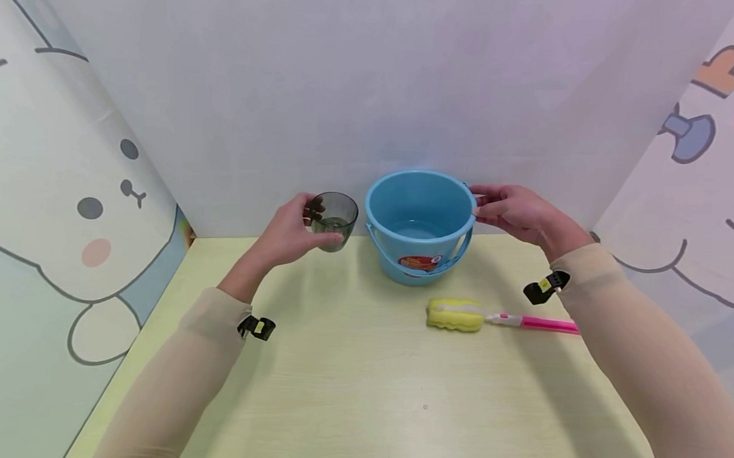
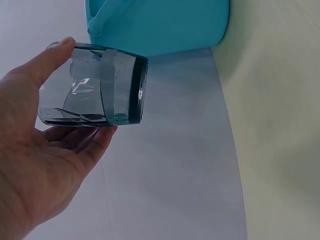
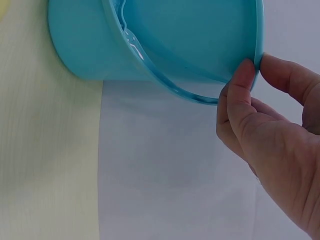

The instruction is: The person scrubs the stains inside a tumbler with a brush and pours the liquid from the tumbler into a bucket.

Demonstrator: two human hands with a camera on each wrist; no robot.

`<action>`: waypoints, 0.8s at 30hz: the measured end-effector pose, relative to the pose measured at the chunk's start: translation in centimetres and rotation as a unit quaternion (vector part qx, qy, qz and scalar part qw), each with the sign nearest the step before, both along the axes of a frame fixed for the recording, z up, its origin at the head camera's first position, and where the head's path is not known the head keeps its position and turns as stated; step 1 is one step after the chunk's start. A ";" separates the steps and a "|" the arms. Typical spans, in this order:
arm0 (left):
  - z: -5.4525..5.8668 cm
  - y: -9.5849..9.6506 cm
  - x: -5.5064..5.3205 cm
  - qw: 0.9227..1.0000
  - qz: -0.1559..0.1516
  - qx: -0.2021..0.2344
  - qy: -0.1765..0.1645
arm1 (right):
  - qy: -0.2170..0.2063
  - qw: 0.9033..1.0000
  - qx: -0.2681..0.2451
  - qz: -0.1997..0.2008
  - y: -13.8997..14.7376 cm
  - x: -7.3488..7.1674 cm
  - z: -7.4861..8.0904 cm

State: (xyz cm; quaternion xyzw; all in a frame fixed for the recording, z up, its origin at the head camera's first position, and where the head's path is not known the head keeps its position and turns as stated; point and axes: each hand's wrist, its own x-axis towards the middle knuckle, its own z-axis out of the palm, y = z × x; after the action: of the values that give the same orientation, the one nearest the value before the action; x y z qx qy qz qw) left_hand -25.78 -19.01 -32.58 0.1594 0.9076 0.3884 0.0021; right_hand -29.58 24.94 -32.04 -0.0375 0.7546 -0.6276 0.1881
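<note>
A drinking glass [image 1: 338, 221] is held by the left grip [image 1: 293, 232], with the thumb set on one side and the fingers on the other. The glass is raised clear of the tabletop [image 1: 347, 392], nearly upright, just to the left of the blue bucket [image 1: 397, 251]. The bucket is stood on the tabletop near the rear wall [image 1: 273, 115], and its rim is pinched at the right by the thumb and fingers of the right grip [image 1: 521, 212]. A sponge brush [image 1: 504, 320] is laid in front of the bucket, untouched by either grip. Whether liquid is contained in the glass or the bucket cannot be told.

The step in hand is judged to be positioning of the glass beside the steadied bucket. If the glass is to be emptied or dipped, it should be brought over the near rim first, with the bucket held firm against sliding or tipping.
</note>
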 end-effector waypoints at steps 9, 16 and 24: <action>0.6 0.2 -1.5 1.000 -0.002 -0.011 0.014 | 0.000 1.000 -0.002 0.002 0.0 -0.1 0.0; 1.8 1.3 -2.4 0.999 -0.011 -0.030 0.035 | 0.003 1.000 -0.003 0.000 0.1 0.0 0.0; 2.7 2.6 -3.6 0.997 -0.010 -0.052 0.062 | 0.004 1.000 -0.007 0.000 -0.1 0.0 0.0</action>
State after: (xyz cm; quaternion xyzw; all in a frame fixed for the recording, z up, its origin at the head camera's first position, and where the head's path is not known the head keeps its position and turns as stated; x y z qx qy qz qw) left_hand -29.35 -16.37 -29.92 0.1919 0.9233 0.3300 -0.0420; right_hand -29.56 24.88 -32.03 -0.0408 0.7510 -0.6326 0.1850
